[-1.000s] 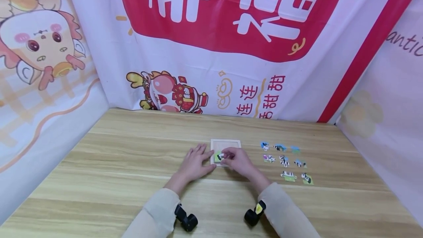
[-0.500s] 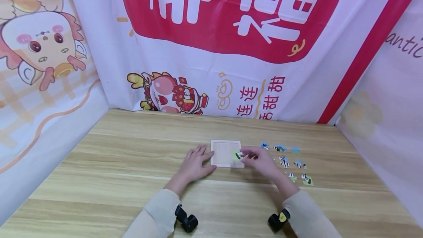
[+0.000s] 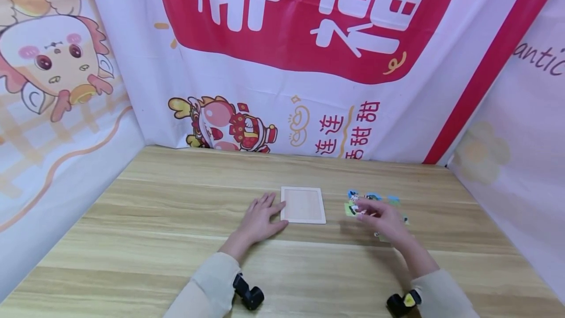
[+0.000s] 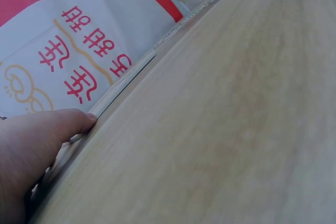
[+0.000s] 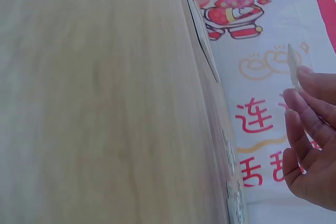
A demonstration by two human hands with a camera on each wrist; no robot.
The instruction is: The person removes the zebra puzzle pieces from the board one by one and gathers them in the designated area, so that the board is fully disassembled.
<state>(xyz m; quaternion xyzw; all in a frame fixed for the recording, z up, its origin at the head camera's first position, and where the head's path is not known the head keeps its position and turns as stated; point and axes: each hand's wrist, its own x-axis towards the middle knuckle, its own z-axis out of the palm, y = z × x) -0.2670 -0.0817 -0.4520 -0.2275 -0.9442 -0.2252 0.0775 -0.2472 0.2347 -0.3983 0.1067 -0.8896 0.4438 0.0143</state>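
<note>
A square wooden puzzle tray [image 3: 302, 206] with a pale rim lies bare on the table. My left hand [image 3: 260, 218] rests at its left side, with the thumb and fingertips touching the rim; in the left wrist view the thumb [image 4: 73, 123] presses the edge. To the right, my right hand [image 3: 385, 221] pinches a green and white puzzle piece [image 3: 350, 209] between thumb and fingers, raised off the table. That thin piece [image 5: 293, 66] appears edge-on in the right wrist view. Below the hand lie several loose puzzle pieces [image 3: 394, 200], some of them hidden by it.
Wood-grain tabletop [image 3: 176, 239] stretches around the tray and the loose pieces. A printed cloth [image 3: 265, 77] hangs along the table's back edge, and more cloth walls [image 3: 521, 161] stand at both sides.
My right hand has lifted the puzzle piece out of the tray's lower left corner and carried it rightward over the loose pieces. My left hand stays in place.
</note>
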